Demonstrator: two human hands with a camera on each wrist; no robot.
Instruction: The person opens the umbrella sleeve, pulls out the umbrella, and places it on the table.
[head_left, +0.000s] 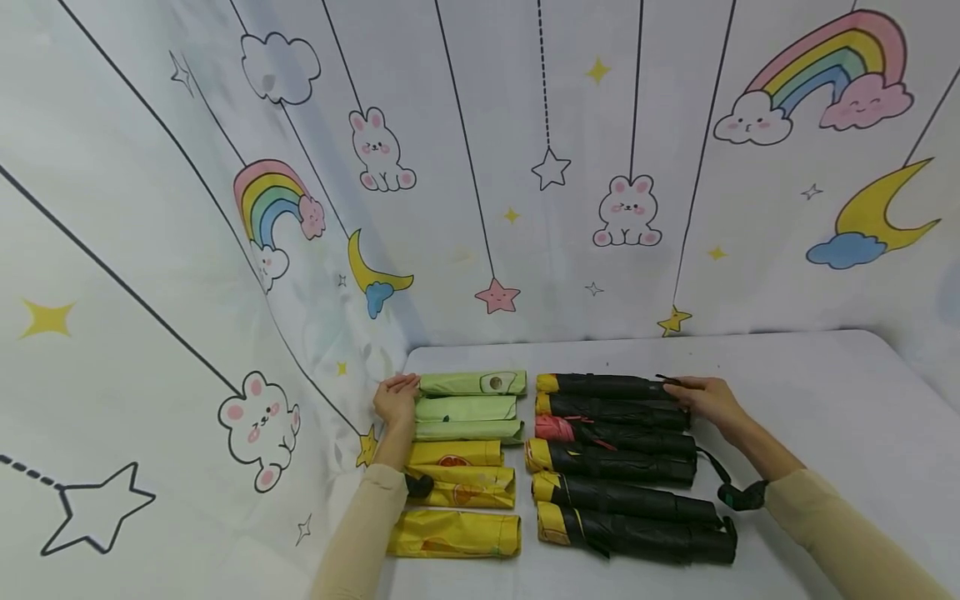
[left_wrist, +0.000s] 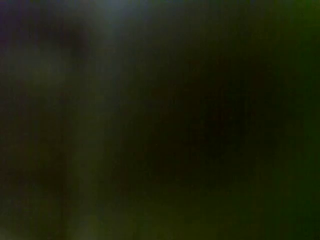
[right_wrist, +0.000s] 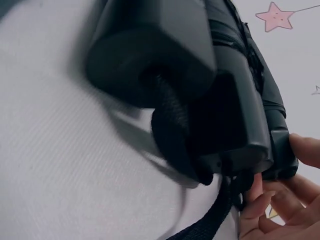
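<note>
Several folded black umbrellas with mostly yellow ends lie in a column in the head view. My right hand (head_left: 708, 404) is at the right end of the farthest umbrella (head_left: 607, 385). In the right wrist view, thumb and fingers pinch the end of that umbrella (right_wrist: 281, 150), beyond two nearer black handles with straps. To the left lie three green sleeves, the farthest green sleeve (head_left: 468, 384) bearing an avocado print. My left hand (head_left: 395, 402) touches its left end, fingers extended. The left wrist view is dark and blurred.
Three yellow sleeves with fruit prints, the nearest yellow sleeve (head_left: 453, 535) included, lie below the green ones. A red-ended umbrella (head_left: 555, 428) sits among the black ones. The white table (head_left: 810, 375) meets a patterned cloth backdrop (head_left: 555, 250) behind and at left.
</note>
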